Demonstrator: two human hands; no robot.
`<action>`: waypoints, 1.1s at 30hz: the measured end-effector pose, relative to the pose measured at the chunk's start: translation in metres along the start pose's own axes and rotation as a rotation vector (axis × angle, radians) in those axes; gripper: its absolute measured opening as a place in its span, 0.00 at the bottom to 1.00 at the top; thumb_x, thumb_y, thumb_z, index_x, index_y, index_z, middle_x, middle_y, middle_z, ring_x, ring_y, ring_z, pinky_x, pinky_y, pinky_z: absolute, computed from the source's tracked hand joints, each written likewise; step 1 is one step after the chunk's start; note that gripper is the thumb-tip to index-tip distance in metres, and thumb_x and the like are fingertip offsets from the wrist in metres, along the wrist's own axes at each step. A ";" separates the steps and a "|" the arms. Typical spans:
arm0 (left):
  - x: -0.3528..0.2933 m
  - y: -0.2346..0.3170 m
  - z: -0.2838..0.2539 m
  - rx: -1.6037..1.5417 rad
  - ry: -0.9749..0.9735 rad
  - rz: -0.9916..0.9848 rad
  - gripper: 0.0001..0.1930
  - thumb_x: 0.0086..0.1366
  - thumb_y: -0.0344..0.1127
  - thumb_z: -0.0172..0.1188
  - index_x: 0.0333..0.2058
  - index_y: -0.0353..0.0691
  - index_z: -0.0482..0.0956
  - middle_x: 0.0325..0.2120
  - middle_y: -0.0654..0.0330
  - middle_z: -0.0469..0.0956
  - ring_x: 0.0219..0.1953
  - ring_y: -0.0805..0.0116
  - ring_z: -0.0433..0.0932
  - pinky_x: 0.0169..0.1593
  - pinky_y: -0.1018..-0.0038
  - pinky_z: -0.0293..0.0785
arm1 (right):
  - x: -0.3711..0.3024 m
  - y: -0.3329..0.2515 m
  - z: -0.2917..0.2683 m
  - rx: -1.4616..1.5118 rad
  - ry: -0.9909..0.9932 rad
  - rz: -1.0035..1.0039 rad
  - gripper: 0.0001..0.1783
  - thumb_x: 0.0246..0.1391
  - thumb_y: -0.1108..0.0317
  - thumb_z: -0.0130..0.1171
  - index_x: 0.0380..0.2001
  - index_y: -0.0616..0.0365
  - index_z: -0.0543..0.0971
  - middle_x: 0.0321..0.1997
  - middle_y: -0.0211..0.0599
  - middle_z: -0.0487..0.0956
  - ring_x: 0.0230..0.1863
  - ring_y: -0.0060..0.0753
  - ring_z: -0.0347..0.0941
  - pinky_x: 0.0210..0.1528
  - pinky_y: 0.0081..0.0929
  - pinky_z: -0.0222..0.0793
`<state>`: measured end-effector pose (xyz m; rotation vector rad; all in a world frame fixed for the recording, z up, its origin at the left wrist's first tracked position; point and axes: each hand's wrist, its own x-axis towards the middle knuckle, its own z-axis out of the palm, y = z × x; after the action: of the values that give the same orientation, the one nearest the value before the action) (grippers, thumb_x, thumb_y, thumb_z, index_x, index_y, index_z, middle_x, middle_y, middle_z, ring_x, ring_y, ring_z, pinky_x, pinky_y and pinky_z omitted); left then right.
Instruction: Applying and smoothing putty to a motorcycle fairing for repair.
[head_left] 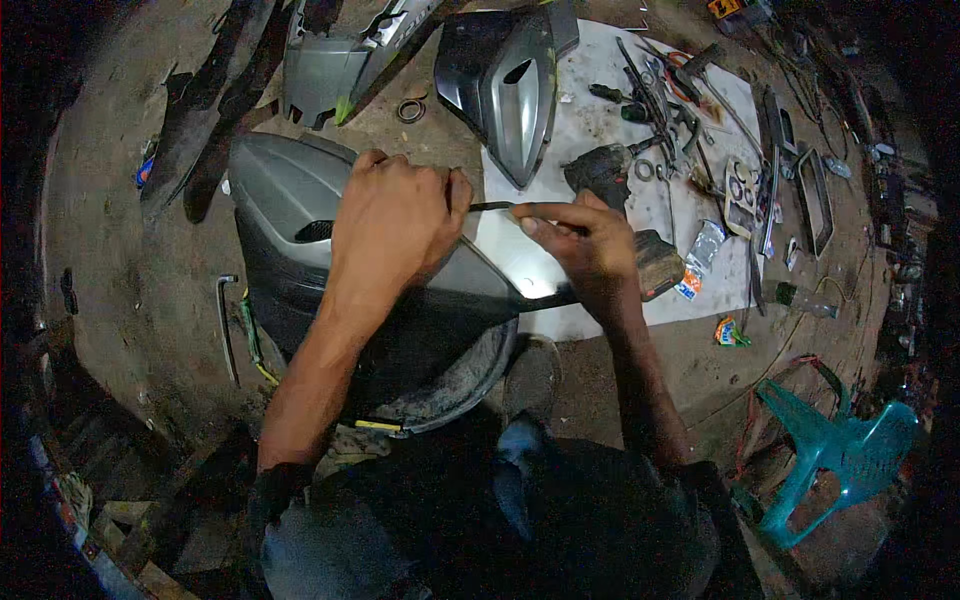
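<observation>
A grey scooter body panel (285,200) lies on the dirt floor in front of me, over a dark rounded part (455,375). My left hand (395,220) rests on the panel's upper edge with its fingers curled around one end of a thin dark tool (492,206). My right hand (585,245) pinches the other end of that tool between thumb and fingers. The tool spans the short gap between both hands, just above the panel's right tip.
A white sheet (590,130) beyond my hands carries a second grey panel (515,85), a cordless drill (605,170), pliers and several small tools. More panels (340,55) lie at the top left. An L-shaped key (226,325) lies left; a teal plastic chair (840,450) lies tipped over at the right.
</observation>
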<state>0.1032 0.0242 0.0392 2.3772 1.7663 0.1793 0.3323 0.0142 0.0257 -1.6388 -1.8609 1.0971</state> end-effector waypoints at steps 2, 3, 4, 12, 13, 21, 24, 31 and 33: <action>0.003 0.001 0.001 -0.021 -0.042 -0.075 0.21 0.73 0.46 0.52 0.33 0.37 0.88 0.26 0.40 0.84 0.33 0.42 0.84 0.53 0.52 0.75 | 0.000 -0.008 0.013 -0.019 0.034 -0.035 0.11 0.59 0.64 0.70 0.43 0.52 0.91 0.27 0.32 0.74 0.30 0.24 0.68 0.35 0.25 0.65; 0.003 0.001 0.003 -0.021 -0.044 -0.072 0.21 0.73 0.46 0.52 0.33 0.37 0.88 0.26 0.40 0.84 0.33 0.42 0.84 0.53 0.52 0.75 | 0.000 -0.011 0.017 -0.040 0.065 -0.071 0.10 0.59 0.64 0.70 0.43 0.51 0.91 0.27 0.34 0.74 0.30 0.25 0.68 0.35 0.26 0.66; 0.003 -0.001 0.004 -0.021 -0.035 -0.066 0.21 0.73 0.46 0.52 0.34 0.36 0.88 0.27 0.40 0.84 0.34 0.42 0.84 0.53 0.52 0.75 | 0.001 -0.018 0.016 -0.045 0.058 -0.080 0.11 0.59 0.64 0.69 0.44 0.52 0.91 0.27 0.36 0.74 0.29 0.28 0.70 0.35 0.28 0.67; 0.005 -0.003 0.001 -0.044 -0.057 -0.092 0.21 0.73 0.46 0.53 0.33 0.35 0.88 0.29 0.39 0.84 0.38 0.41 0.84 0.55 0.52 0.74 | 0.005 0.021 -0.011 0.042 -0.011 -0.058 0.15 0.64 0.62 0.63 0.47 0.60 0.88 0.36 0.45 0.82 0.35 0.37 0.80 0.40 0.33 0.75; 0.005 -0.003 0.003 -0.050 -0.054 -0.085 0.21 0.73 0.46 0.53 0.33 0.35 0.88 0.29 0.39 0.84 0.38 0.41 0.84 0.55 0.52 0.74 | 0.005 0.026 -0.010 0.036 -0.005 -0.055 0.15 0.64 0.62 0.63 0.47 0.60 0.88 0.36 0.45 0.82 0.35 0.37 0.80 0.40 0.33 0.75; 0.003 -0.004 0.003 -0.063 -0.071 -0.087 0.22 0.74 0.48 0.53 0.34 0.36 0.88 0.29 0.39 0.84 0.38 0.40 0.84 0.56 0.50 0.74 | 0.009 0.004 -0.015 0.051 0.000 -0.020 0.13 0.68 0.61 0.60 0.47 0.59 0.82 0.35 0.43 0.82 0.32 0.35 0.78 0.39 0.34 0.73; 0.005 -0.004 0.003 -0.038 -0.085 -0.092 0.22 0.74 0.49 0.53 0.34 0.37 0.88 0.29 0.39 0.84 0.36 0.40 0.84 0.54 0.50 0.75 | 0.014 -0.007 -0.018 -0.056 -0.168 -0.040 0.13 0.68 0.59 0.60 0.49 0.55 0.82 0.26 0.46 0.78 0.28 0.38 0.77 0.37 0.38 0.71; 0.003 -0.006 0.007 -0.009 -0.046 -0.064 0.23 0.75 0.48 0.53 0.32 0.35 0.88 0.28 0.40 0.84 0.36 0.41 0.84 0.53 0.52 0.76 | 0.019 0.018 -0.011 0.130 -0.222 -0.047 0.16 0.67 0.57 0.63 0.50 0.54 0.84 0.30 0.40 0.84 0.33 0.28 0.80 0.40 0.31 0.75; 0.004 -0.006 0.004 -0.016 -0.041 -0.068 0.23 0.75 0.47 0.53 0.32 0.36 0.88 0.28 0.40 0.84 0.36 0.41 0.84 0.53 0.52 0.76 | 0.020 0.021 -0.008 0.331 -0.265 0.024 0.15 0.68 0.61 0.64 0.52 0.54 0.85 0.32 0.22 0.81 0.33 0.12 0.69 0.36 0.19 0.66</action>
<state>0.1001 0.0296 0.0339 2.2888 1.8170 0.1338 0.3472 0.0353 0.0108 -1.3829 -1.6984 1.6014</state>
